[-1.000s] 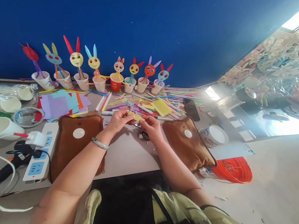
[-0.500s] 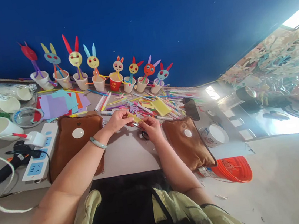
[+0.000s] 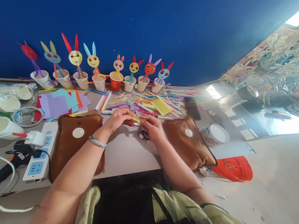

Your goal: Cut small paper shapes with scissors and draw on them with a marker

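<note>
Yellow paper [image 3: 137, 118], one small, narrow piece: held aloft between two bare hands, over the middle of a flat grey bench [image 3: 131, 157]. Long axis crosswise, sloping slightly nearer the wearer at its right end.

Left hand [image 3: 119, 120]: at the paper's left end, grip pinched closed on it, thumb and fingers together.

Right hand [image 3: 152, 127]: at the right end, grip likewise pinched closed. Neither hand is nearer — the piece spans the gap between both sets of fingertips.

Dark-handled metal tool [image 3: 145, 135], probably scissors: just below the right hand; whether it is held or resting cannot be told.

Brown plush pouches with white discs, two: one [image 3: 68, 154] under and beside the left forearm, one [image 3: 185, 147] right of the right forearm. Bare bench surface shows between them, running to the straight front edge.

Beyond the hands: a heap of coloured sticks and scraps [image 3: 144, 107], with a yellow square sheet [image 3: 161, 105] on it — a close far-side limit. Behind, eight rabbit-headed figures [image 3: 93, 62] in paper cups [image 3: 99, 83], before a blue wall [image 3: 153, 25].
</note>
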Demonstrator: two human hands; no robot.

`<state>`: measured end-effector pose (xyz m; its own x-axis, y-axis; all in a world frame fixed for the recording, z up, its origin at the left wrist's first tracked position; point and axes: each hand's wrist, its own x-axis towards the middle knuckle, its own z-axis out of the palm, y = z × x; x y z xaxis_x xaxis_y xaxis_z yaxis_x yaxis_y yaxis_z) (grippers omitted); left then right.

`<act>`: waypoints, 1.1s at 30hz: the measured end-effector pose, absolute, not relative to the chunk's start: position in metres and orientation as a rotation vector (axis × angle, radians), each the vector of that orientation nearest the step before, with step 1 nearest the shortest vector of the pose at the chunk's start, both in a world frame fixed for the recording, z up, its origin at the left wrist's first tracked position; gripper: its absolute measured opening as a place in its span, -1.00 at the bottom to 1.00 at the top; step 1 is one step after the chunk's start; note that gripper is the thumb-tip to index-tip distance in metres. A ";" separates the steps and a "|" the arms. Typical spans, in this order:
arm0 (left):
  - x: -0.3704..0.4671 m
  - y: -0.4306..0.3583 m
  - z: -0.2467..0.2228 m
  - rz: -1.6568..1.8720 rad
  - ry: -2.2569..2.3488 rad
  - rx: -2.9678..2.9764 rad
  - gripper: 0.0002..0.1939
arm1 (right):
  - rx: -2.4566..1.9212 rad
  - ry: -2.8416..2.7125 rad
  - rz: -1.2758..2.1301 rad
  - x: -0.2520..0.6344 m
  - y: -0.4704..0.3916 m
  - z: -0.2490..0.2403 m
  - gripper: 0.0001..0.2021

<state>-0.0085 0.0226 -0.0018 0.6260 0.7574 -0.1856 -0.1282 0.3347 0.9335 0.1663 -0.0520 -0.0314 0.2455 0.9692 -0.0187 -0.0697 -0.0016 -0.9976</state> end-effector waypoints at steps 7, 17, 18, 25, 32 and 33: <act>-0.010 0.019 0.008 0.665 0.705 1.055 -0.82 | -1.207 -1.018 1.034 0.166 -0.053 -0.033 -0.76; -0.012 0.017 0.015 0.690 0.658 1.011 -0.90 | -1.217 -1.225 0.873 0.167 -0.061 -0.023 -0.83; -0.012 0.016 0.015 0.688 0.645 1.005 -0.90 | -1.219 -1.251 0.854 0.168 -0.061 -0.022 -0.82; -0.013 0.018 0.012 0.691 0.603 1.007 -0.85 | -1.223 -1.403 0.706 0.172 -0.063 -0.023 -0.82; -0.016 0.023 0.005 0.656 0.548 1.041 -0.78 | -1.216 -1.489 0.608 0.174 -0.064 -0.021 -0.83; -0.016 0.023 0.005 0.651 0.541 1.046 -0.78 | -1.222 -1.493 0.599 0.174 -0.064 -0.021 -0.83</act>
<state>-0.0162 0.0234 0.0050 0.6923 0.7147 -0.0998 -0.2288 0.3486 0.9089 0.1738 -0.0638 -0.0206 0.0910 0.9083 0.4084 0.3743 0.3488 -0.8592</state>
